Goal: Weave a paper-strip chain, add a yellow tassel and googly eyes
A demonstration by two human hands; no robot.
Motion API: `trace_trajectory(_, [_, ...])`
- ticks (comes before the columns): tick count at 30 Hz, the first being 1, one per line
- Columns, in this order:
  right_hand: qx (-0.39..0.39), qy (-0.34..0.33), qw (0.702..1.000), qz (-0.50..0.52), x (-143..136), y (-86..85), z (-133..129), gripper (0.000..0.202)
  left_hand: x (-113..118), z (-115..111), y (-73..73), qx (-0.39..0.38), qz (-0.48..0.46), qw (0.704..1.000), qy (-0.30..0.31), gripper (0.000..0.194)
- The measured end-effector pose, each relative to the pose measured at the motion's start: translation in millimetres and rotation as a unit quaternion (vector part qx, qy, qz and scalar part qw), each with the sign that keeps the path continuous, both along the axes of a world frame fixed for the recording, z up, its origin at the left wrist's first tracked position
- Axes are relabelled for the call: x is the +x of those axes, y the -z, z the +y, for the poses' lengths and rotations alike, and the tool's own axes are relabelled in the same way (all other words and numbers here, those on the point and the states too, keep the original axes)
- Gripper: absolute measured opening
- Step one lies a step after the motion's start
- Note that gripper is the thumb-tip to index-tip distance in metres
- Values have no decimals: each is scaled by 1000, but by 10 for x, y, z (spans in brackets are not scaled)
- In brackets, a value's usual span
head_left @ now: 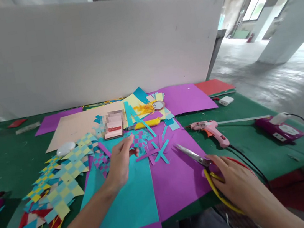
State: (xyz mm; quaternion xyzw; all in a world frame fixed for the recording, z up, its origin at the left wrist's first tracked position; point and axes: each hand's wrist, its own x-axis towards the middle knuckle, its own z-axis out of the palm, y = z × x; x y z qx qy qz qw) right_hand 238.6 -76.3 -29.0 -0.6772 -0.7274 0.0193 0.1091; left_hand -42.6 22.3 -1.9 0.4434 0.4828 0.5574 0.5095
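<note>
My left hand (121, 159) hovers over a teal paper sheet (126, 204), its fingers loosely bent and apart, with nothing seen in them. Just beyond it lie small purple-and-teal woven paper pieces (101, 162) and a loose heap of paper strips (162, 152). My right hand (232, 176) is on the yellow-handled scissors (193, 155), gripping near the pivot and handles. The blades point away to the left, above a purple paper sheet (176, 191). Part of the handles is hidden by my fingers.
Woven paper pieces (66, 179) with yellow tassels spread at left. A phone (114, 125), yellow utility knife (147, 123) and tape roll (158, 105) lie behind. At right are a pink glue gun (210, 130), its cord, and a purple box (280, 130). A white panel (94, 49) stands behind.
</note>
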Motion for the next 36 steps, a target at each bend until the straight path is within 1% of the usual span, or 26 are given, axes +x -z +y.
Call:
trace_trajectory(2, [4, -17, 1000, -18, -27, -12, 48, 29, -19, 24, 6, 0, 1, 1000, -7, 33])
trace_trajectory(5, [26, -55, 997, -39, -34, -73, 144, 25, -37, 41, 8, -10, 8, 1000, -14, 36])
trace_trajectory(7, [54, -84, 994, -41, 25, -134, 216, 21, -44, 45, 2, -21, 18, 1000, -12, 36])
trace_trajectory(8, [69, -85, 993, -43, 77, -165, 257, 20, -47, 47, -3, -24, 24, 999, -10, 35])
trace_trajectory(9, [83, -74, 993, -49, 143, -190, 303, 20, -51, 48, -8, -28, 36, 999, -5, 33])
trace_trajectory(11, [92, -14, 993, -74, 297, -210, 408, 21, -59, 51, -19, -43, 68, 997, 5, 31])
trace_trajectory(13, [70, 48, 991, -99, 451, -173, 525, 24, -68, 55, -24, -63, 104, 993, 11, 32])
trace_trajectory(15, [36, 82, 991, -104, 577, -88, 641, 24, -78, 61, -19, -72, 128, 989, 10, 35])
trace_trajectory(18, [3, 92, 992, -88, 695, 40, 775, 22, -94, 72, 1, -73, 136, 988, -2, 36])
trace_trajectory(20, [-9, 94, 992, -80, 741, 77, 834, 22, -105, 79, 13, -78, 130, 988, -16, 37])
trace_trajectory(24, [3, 80, 994, -69, 838, 41, 927, 24, -134, 90, 0, -84, 112, 989, -50, 38])
trace_trajectory(28, [32, 113, 990, -77, 944, 6, 1070, 26, -164, 107, -43, -89, 96, 988, -85, 36])
trace_trajectory(33, [-5, 132, 987, -96, 962, 93, 1287, 28, -172, 146, -40, -108, 83, 988, -68, 40])
trace_trajectory(36, [-6, 131, 987, -93, 975, 126, 1319, 31, -177, 154, -22, -116, 105, 986, -52, 43])
